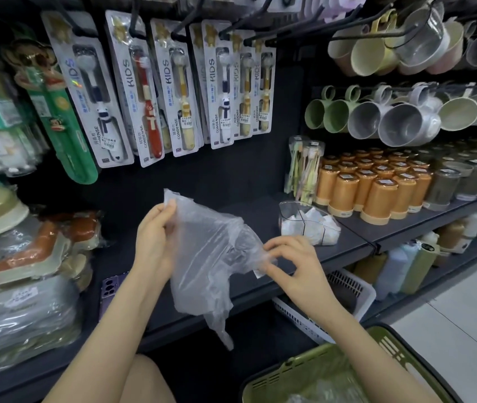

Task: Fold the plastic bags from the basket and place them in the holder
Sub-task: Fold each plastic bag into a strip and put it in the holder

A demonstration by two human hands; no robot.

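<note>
Plastic bag (208, 257), clear and crumpled, held in the air over the near part of the dark shelf (260, 210); judged not yet folded. Left hand (156, 237) pinches the bag's upper left corner, its grip clamped on the film between thumb and fingers. Right hand (295, 266) pinches the right edge lower down, its grip likewise clamped on the film. The bag hangs slack between the two holds, and its lower tail droops past the shelf's near edge. Holder (285, 213), a clear container, stands on the shelf to the right of the hands and farther back, near the rows of orange cups (377, 193). It already contains white folded pieces (318, 216). Green basket (382, 341) sits at near right with more clear film (318, 385) inside. Likely faults: the thin film may slide out of either pinch, since each hold takes only a small margin. Trapped air and creases may prevent a flat fold, and the loose tail may catch on the shelf edge. A bulky fold may not fit the partly filled holder, and a reach toward it could nudge the cups. Hard to make out: the bag's mouth and handles cannot be told apart, and its edges are faint against the dark shelf. The right fingertips are veiled by film. The basket is cut off by the frame, so its contents cannot be counted. The holder's remaining room is unclear.
</note>
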